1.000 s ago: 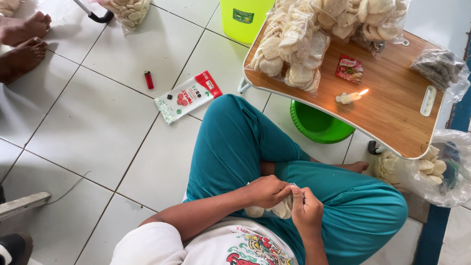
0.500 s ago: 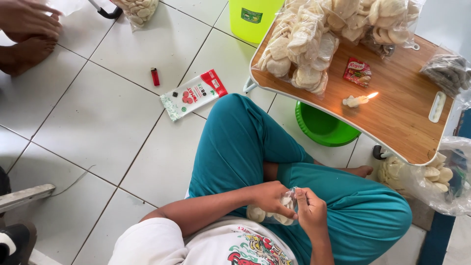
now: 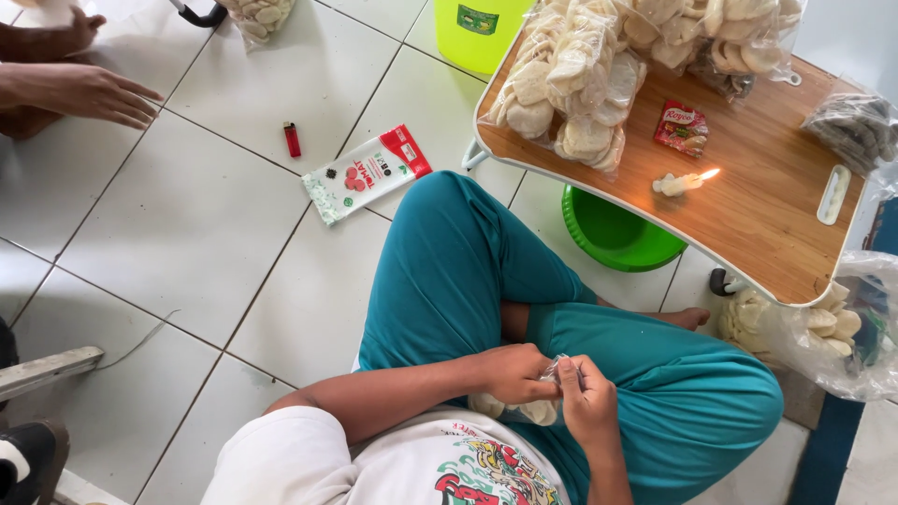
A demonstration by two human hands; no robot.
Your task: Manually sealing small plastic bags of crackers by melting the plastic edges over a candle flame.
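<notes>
Left hand [image 3: 516,372] and right hand [image 3: 587,400] still pinching cracker bag [image 3: 524,408], co-worker's hand [image 3: 94,92] newly reaching in

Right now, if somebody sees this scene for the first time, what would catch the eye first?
Probably the lit candle burning on the low wooden table, beside clear bags of pale crackers. Next, the person's left hand and right hand, both pinching a small clear cracker bag in the lap. On the white tiled floor, a red lighter stands out.
</notes>
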